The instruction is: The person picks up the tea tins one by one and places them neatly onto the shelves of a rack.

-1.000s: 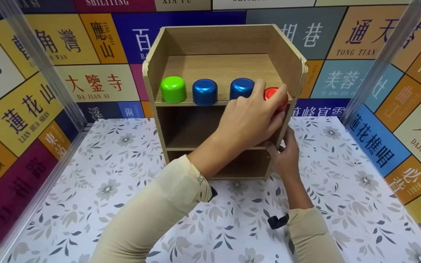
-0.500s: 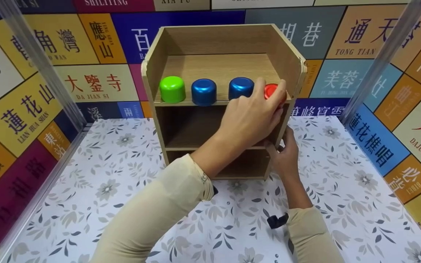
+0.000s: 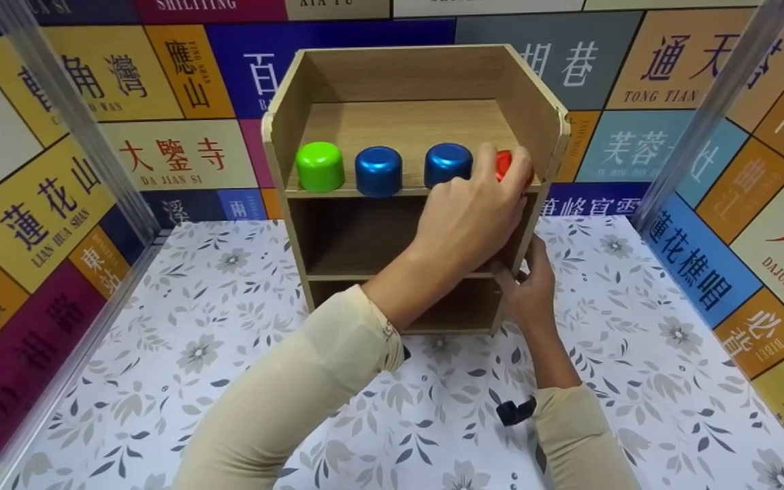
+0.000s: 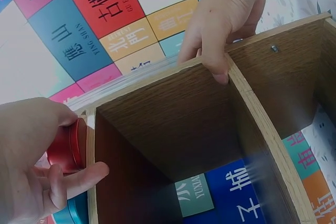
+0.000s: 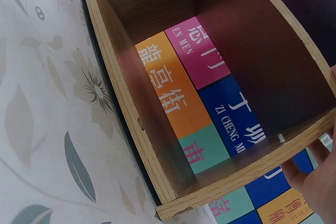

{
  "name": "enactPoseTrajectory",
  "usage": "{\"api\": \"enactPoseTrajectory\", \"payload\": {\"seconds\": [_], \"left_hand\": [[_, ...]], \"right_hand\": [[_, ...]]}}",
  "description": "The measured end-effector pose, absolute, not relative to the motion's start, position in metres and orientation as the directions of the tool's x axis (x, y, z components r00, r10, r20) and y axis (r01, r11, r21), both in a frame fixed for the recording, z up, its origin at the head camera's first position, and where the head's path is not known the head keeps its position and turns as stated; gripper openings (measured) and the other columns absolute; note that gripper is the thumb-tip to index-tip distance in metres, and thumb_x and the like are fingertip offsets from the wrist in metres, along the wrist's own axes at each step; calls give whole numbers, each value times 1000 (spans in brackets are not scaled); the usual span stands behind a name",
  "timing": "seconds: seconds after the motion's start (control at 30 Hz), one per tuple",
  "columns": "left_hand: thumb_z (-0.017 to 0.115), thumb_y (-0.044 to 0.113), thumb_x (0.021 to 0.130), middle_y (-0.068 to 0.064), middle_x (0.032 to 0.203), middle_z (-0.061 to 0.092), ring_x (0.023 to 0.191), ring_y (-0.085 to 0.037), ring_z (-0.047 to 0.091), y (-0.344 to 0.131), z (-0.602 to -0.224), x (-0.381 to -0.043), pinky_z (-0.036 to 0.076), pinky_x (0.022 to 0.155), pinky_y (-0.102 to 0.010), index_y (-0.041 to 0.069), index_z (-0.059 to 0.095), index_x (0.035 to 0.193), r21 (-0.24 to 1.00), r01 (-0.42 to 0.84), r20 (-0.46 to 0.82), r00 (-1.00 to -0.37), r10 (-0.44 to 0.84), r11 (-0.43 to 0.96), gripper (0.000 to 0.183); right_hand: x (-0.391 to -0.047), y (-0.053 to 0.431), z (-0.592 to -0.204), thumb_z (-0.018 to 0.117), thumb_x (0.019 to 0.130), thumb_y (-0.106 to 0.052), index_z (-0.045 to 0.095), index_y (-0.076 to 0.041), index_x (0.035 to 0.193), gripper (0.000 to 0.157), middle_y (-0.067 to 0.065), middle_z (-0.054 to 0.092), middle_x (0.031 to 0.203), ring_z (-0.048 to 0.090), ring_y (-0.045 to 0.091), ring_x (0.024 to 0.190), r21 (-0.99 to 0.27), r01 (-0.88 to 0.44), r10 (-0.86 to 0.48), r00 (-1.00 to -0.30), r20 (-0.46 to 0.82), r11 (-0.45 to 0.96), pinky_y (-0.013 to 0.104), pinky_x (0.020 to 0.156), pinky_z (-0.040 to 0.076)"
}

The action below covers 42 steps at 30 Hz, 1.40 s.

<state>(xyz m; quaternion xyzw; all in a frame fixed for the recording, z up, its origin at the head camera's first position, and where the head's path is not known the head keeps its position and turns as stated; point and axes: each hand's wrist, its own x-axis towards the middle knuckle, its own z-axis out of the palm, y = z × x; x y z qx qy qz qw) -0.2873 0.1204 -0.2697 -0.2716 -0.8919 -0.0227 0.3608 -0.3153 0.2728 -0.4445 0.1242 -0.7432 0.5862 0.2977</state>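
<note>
A small wooden shelf unit [image 3: 402, 277] stands upright before me, its top level edged with a row of rounded, shiny tins. At the right end, my left hand [image 3: 467, 218] holds a red tin [image 3: 503, 163] between thumb and fingers, hiding most of it. In the left wrist view, the red tin [image 4: 65, 148] lies against the top board, with a left fingertip over the board's front edge. My right hand [image 3: 535, 286] grips the unit's right side panel; in the left wrist view its thumb [image 4: 218, 69] hooks round the panel edge at the middle board.
On the same top level stand a green tin [image 3: 320, 167] and two blue tins, the left [image 3: 379, 171] and the right [image 3: 448, 165]. A floral cloth [image 3: 215, 401] lies below. Sign-patterned walls [image 3: 174, 153] and clear corner posts [image 3: 86, 116] surround the unit.
The red tin has shifted slightly back and left in the left hand, and less of it shows now. The right hand keeps its place on the side panel.
</note>
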Motion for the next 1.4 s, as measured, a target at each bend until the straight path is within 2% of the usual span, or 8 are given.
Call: {"api": "enactPoseTrajectory", "payload": {"seconds": [0.17, 0.43, 0.8, 1.0, 1.23, 1.4], "left_hand": [[28, 35, 98, -8, 105, 52, 52, -15, 54, 123, -268, -287, 50, 50, -24, 17, 42, 128, -142, 495, 628, -624, 464, 857, 37], [27, 33, 98, -8, 105, 53, 54, -15, 56, 125, -266, -286, 51, 52, -24, 15, 42, 132, -147, 481, 630, -628, 457, 864, 41], [38, 42, 96, -12, 117, 52, 57, -15, 60, 129, -269, -287, 52, 53, -24, 9, 37, 140, -151, 442, 627, -648, 432, 884, 55], [39, 42, 97, -15, 125, 50, 56, -14, 60, 131, -270, -288, 52, 53, -24, 8, 33, 143, -143, 431, 630, -655, 418, 891, 58], [37, 43, 97, -19, 146, 35, 55, -12, 58, 129, -269, -287, 51, 56, -20, 11, 14, 150, -100, 448, 570, -706, 421, 888, 66], [35, 39, 98, -21, 151, 24, 53, -10, 57, 127, -271, -285, 49, 55, -18, 13, 10, 151, -102, 473, 587, -681, 437, 875, 64]], "right_hand": [[-315, 273, -444, 67, 83, -13, 44, -22, 135, 58, 1, 54, 126, 51, 16, 117, -801, -530, 164, -795, 584, 279, 40, 85, 50], [-316, 273, -444, 66, 83, -10, 45, -20, 135, 57, 3, 55, 125, 52, 16, 115, -802, -532, 169, -794, 584, 273, 37, 84, 51], [-314, 273, -443, 64, 84, -12, 42, -23, 137, 58, 1, 53, 129, 50, 15, 119, -795, -529, 156, -795, 587, 296, 39, 87, 50], [-315, 273, -444, 64, 84, -11, 42, -21, 137, 58, 1, 52, 131, 50, 15, 119, -794, -534, 156, -792, 590, 292, 41, 89, 49], [-315, 272, -445, 65, 84, -11, 42, -22, 137, 59, 2, 54, 127, 51, 15, 116, -790, -538, 158, -788, 596, 295, 37, 84, 51], [-315, 273, -444, 65, 84, -12, 42, -23, 137, 59, 1, 53, 129, 50, 14, 118, -794, -525, 162, -793, 587, 306, 41, 89, 48]]}}
